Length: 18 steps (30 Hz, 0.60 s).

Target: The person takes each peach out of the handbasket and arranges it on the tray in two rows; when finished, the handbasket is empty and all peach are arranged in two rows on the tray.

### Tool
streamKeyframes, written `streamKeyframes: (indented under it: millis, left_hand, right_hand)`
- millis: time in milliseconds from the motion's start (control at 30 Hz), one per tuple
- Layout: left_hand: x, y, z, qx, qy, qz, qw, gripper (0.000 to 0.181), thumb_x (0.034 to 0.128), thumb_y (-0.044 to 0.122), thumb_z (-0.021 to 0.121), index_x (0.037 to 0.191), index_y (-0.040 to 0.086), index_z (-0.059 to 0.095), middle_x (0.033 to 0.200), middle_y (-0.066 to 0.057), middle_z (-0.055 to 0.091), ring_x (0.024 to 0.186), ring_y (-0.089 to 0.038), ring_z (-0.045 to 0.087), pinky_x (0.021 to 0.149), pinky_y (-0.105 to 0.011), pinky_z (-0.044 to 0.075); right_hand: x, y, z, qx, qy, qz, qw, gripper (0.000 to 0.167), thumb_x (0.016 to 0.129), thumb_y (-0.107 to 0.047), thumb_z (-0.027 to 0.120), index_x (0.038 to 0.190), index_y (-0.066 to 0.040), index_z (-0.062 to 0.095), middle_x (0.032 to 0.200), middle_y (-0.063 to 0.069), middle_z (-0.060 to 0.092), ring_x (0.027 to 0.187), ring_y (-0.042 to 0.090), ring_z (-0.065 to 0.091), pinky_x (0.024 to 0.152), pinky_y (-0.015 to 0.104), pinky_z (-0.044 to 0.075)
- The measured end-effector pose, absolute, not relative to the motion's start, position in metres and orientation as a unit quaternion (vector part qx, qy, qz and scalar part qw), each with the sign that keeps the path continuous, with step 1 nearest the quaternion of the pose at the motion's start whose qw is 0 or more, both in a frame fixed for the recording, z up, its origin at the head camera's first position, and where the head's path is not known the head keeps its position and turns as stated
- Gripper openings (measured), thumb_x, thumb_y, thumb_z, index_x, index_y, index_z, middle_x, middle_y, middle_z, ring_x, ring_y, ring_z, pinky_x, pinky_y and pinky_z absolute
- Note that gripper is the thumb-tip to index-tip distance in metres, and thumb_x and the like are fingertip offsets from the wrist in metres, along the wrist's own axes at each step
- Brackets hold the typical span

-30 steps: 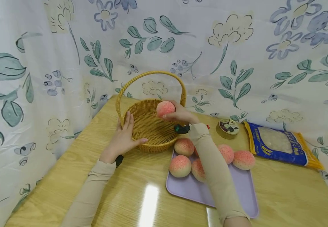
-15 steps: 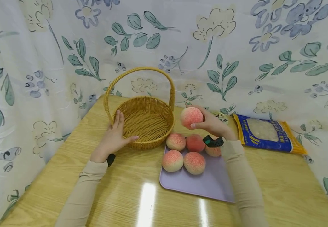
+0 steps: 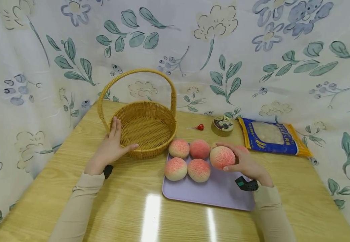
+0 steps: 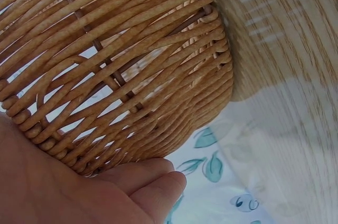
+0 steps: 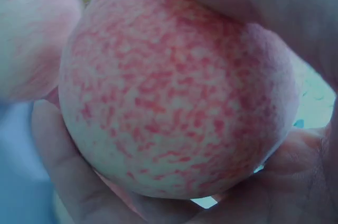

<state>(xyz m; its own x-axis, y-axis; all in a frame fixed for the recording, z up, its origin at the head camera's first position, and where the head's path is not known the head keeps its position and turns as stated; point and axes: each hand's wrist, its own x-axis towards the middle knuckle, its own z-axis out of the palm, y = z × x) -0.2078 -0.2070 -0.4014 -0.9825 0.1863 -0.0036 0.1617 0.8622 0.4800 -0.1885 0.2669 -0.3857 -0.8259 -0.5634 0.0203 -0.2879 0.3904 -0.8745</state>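
Observation:
My right hand [image 3: 248,165] grips a pink-and-cream peach [image 3: 221,158] over the lilac tray [image 3: 205,194]. In the right wrist view, thumb and fingers curl round this peach [image 5: 174,97]. Whether it touches the tray cannot be told. Several peaches [image 3: 176,169] sit on the tray's left side; another shows partly behind my right hand. My left hand [image 3: 108,150] rests against the left front rim of the yellow wicker basket [image 3: 146,154], fingers extended and thumb spread. In the left wrist view, the hand [image 4: 105,192] lies along the woven wall. No peach shows inside the basket.
Behind the tray lie a red lollipop [image 3: 200,127] and a round tin [image 3: 222,126]. A blue-and-yellow food packet [image 3: 271,137] is at the back right. The basket's tall handle [image 3: 138,71] arches up before a floral curtain [image 3: 193,50].
My right hand has carried the peach from above the basket rightward and down to the tray. The left hand stays at the basket. The head view has shifted right, and the lollipop is uncovered.

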Motion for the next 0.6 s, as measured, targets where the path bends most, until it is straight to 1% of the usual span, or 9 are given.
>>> streamKeyframes:
  millis: [100,167,200,267,300,433,500,600]
  left_hand:
    - [-0.208,-0.207,-0.399,0.092,0.965,0.246,0.027,0.116,0.0879,0.070,0.049,0.148,0.004,-0.026,0.154,-0.011,-0.035,0.137,-0.057,0.022,0.113,-0.067,0.013]
    - [-0.207,-0.208,-0.399,0.090,0.964,0.248,0.027,0.117,0.0881,0.069,0.049,0.147,0.004,-0.026,0.154,-0.011,-0.035,0.138,-0.057,0.021,0.113,-0.067,0.013]
    - [-0.207,-0.209,-0.399,0.090,0.964,0.249,0.029,0.116,0.0883,0.069,0.049,0.147,0.004,-0.027,0.153,-0.011,-0.036,0.138,-0.057,0.020,0.113,-0.067,0.012]
    - [-0.206,-0.211,-0.399,0.088,0.963,0.252,0.032,0.117,0.0883,0.069,0.050,0.147,0.004,-0.027,0.153,-0.010,-0.037,0.138,-0.057,0.019,0.113,-0.067,0.012]
    - [-0.206,-0.211,-0.399,0.088,0.963,0.252,0.034,0.116,0.0884,0.068,0.050,0.147,0.004,-0.027,0.153,-0.009,-0.038,0.137,-0.058,0.021,0.113,-0.068,0.012]
    - [-0.206,-0.210,-0.399,0.088,0.963,0.252,0.039,0.116,0.0892,0.068,0.050,0.147,0.005,-0.028,0.153,-0.010,-0.038,0.135,-0.060,0.022,0.112,-0.069,0.012]
    - [-0.206,-0.209,-0.399,0.091,0.963,0.251,0.040,0.115,0.0895,0.067,0.049,0.146,0.006,-0.029,0.153,-0.010,-0.038,0.135,-0.060,0.022,0.112,-0.069,0.013]
    - [-0.207,-0.206,-0.398,0.095,0.963,0.251,0.041,0.115,0.0897,0.067,0.050,0.146,0.006,-0.030,0.153,-0.010,-0.037,0.136,-0.060,0.019,0.112,-0.069,0.012]
  right_hand:
    - [-0.180,0.274,-0.396,-0.272,0.812,-0.494,0.149,0.077,0.079,-0.003,0.076,0.146,-0.004,0.037,0.142,0.018,0.044,0.115,0.000,0.052,0.093,0.019,0.047]
    - [-0.176,0.277,-0.402,-0.272,0.824,-0.475,0.147,0.078,0.078,-0.006,0.079,0.145,-0.005,0.040,0.139,0.017,0.047,0.112,-0.001,0.053,0.093,0.019,0.047]
    - [-0.175,0.278,-0.405,-0.277,0.826,-0.467,0.148,0.078,0.077,-0.007,0.080,0.144,-0.006,0.040,0.139,0.018,0.048,0.113,-0.001,0.053,0.093,0.019,0.046]
    - [-0.171,0.279,-0.409,-0.280,0.829,-0.459,0.156,0.078,0.077,-0.008,0.080,0.144,-0.006,0.041,0.138,0.017,0.049,0.114,-0.004,0.052,0.094,0.018,0.045]
    - [-0.170,0.279,-0.410,-0.282,0.829,-0.456,0.159,0.078,0.077,-0.009,0.080,0.144,-0.006,0.041,0.138,0.017,0.050,0.114,-0.005,0.051,0.095,0.018,0.044]
    - [-0.167,0.279,-0.415,-0.278,0.827,-0.458,0.171,0.078,0.077,-0.012,0.080,0.145,-0.007,0.040,0.141,0.018,0.049,0.117,-0.008,0.049,0.096,0.016,0.042]
    - [-0.167,0.279,-0.416,-0.272,0.824,-0.465,0.177,0.079,0.077,-0.012,0.080,0.145,-0.007,0.040,0.143,0.019,0.047,0.119,-0.007,0.048,0.098,0.017,0.042]
    - [-0.166,0.280,-0.418,-0.258,0.832,-0.459,0.177,0.080,0.076,-0.013,0.081,0.145,-0.011,0.041,0.145,0.017,0.046,0.119,-0.007,0.047,0.098,0.020,0.042]
